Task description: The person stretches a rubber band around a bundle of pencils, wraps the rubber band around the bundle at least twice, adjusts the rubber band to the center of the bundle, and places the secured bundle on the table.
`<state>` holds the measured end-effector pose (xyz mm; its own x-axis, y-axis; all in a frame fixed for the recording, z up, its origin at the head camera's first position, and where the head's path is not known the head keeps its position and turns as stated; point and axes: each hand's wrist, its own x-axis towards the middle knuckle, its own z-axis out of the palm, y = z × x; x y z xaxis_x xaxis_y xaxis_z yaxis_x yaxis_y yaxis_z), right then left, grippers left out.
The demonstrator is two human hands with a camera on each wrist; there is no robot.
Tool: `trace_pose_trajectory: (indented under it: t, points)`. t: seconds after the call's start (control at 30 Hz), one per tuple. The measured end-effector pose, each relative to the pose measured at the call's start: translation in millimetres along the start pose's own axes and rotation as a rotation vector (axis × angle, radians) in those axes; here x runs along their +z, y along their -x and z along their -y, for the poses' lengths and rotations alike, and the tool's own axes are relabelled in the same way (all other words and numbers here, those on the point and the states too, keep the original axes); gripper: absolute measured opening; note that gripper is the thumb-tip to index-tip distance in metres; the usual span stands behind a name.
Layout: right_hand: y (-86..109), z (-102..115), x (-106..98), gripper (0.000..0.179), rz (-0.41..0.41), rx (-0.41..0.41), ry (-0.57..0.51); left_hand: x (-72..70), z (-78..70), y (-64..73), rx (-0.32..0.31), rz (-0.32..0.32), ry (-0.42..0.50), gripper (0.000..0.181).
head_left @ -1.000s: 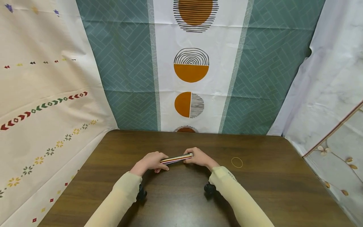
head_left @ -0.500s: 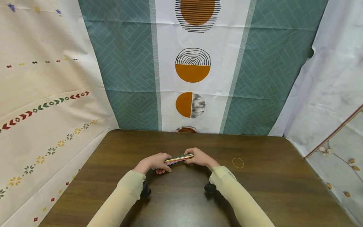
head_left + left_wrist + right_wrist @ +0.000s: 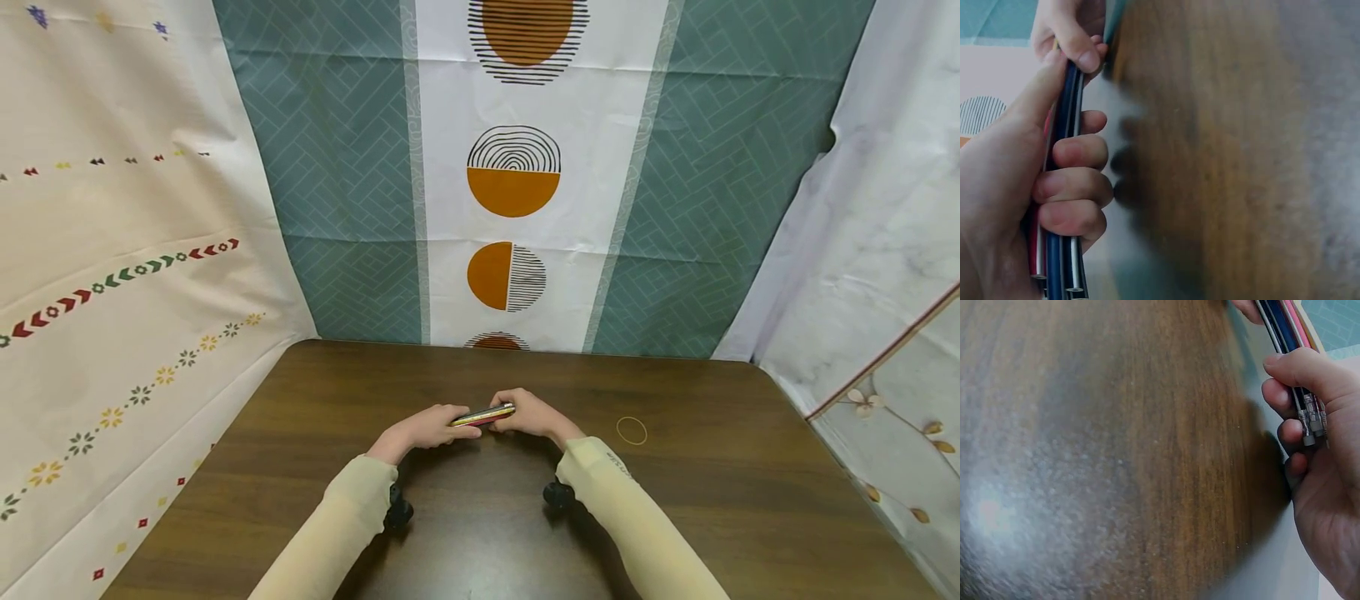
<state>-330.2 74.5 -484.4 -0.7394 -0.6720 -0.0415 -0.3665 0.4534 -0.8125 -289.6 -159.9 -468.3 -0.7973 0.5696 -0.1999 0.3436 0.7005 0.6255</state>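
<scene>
A bundle of several pencils (image 3: pixel 483 415) in blue, red, black and other colours is held level above the table between both hands. The left hand (image 3: pixel 435 427) grips the bundle, its fingers curled round the pencils (image 3: pixel 1055 265) and its thumb lying along them in the left wrist view. At the bundle's other end, the right hand (image 3: pixel 527 414) holds it with curled fingers. Metal ferrules with grey erasers (image 3: pixel 1309 440) show beside that palm in the right wrist view. The two hands are close together, thumb tips nearly meeting. A thin yellow rubber band (image 3: pixel 632 418) lies to the right.
Brown wooden table (image 3: pixel 712 508) below the hands. A green and white patterned curtain (image 3: pixel 510 225) hangs behind its far edge. Cream cloth (image 3: pixel 135 275) hangs at the left, marbled cloth (image 3: pixel 885 250) at the right.
The left hand has slid right along the pencils towards the right hand, its thumb now lying straighter along them. The right hand has stayed nearly in place. The view has shifted slightly.
</scene>
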Motion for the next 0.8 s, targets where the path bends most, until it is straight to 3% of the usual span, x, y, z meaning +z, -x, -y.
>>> trace_pose_trajectory:
  t: [0.13, 0.5, 0.63, 0.8]
  points:
    - [0.5, 0, -2, 0.016, -0.005, 0.007, -0.018, 3.6, 0.2, -0.7, 0.039, -0.032, -0.009, 0.031]
    - [5.3, -2, -6, 0.025, -0.092, 0.01, -0.094, 5.2, -2.2, 1.2, 0.037, -0.126, -0.046, 0.033]
    - [9.4, 0, 1, 0.032, -0.195, 0.017, -0.17, 5.6, -2.1, 3.6, 0.007, -0.171, -0.032, 0.032]
    - [14.3, 14, 17, 0.045, -0.414, 0.053, -0.283, 6.0, -2.8, 5.9, -0.016, -0.246, -0.02, 0.034]
